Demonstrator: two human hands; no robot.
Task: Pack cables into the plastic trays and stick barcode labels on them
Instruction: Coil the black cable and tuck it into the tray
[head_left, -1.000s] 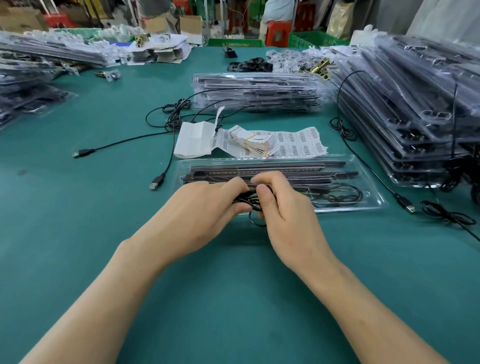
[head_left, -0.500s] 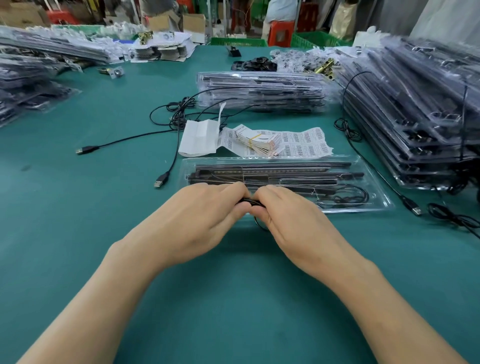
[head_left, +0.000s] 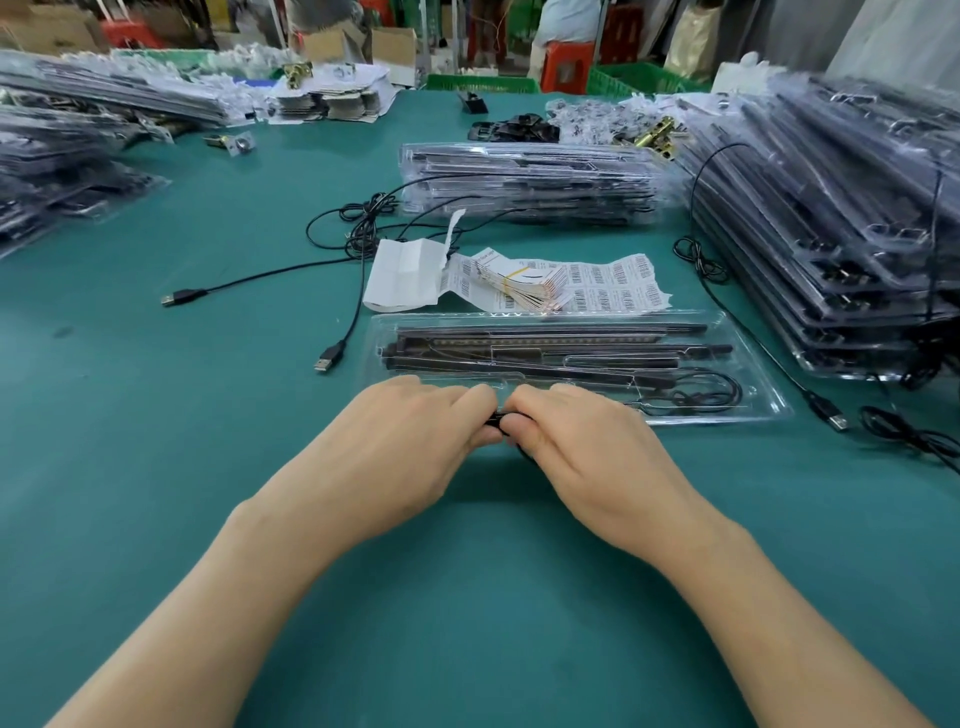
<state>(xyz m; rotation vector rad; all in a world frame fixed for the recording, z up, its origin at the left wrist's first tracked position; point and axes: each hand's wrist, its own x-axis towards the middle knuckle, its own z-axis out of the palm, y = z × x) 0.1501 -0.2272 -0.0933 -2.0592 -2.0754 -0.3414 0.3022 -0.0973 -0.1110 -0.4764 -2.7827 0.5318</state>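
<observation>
near table (head_left: 467, 649) bare; tray (head_left: 753, 410) blocks ahead, stacks (head_left: 831, 234) right.

Teal counter (head_left: 156, 415); black USB cables (head_left: 270, 273); clear plastic tray (head_left: 753, 410) holding black strips (head_left: 545, 330); white label sheets (head_left: 613, 283) striped with black barcodes.

A packing workshop or small factory floor is shown. A wide green tabletop (head_left: 156, 415) is covered with tall stacks of filled plastic trays (head_left: 831, 234), and a lower stack (head_left: 530, 182) is set at its middle. Sheets of barcode labels (head_left: 613, 283) and loose USB cables (head_left: 332, 358) are spread between them. Cardboard boxes (head_left: 358, 44), green crates (head_left: 478, 83) and red stools (head_left: 566, 65) are seen behind.
</observation>
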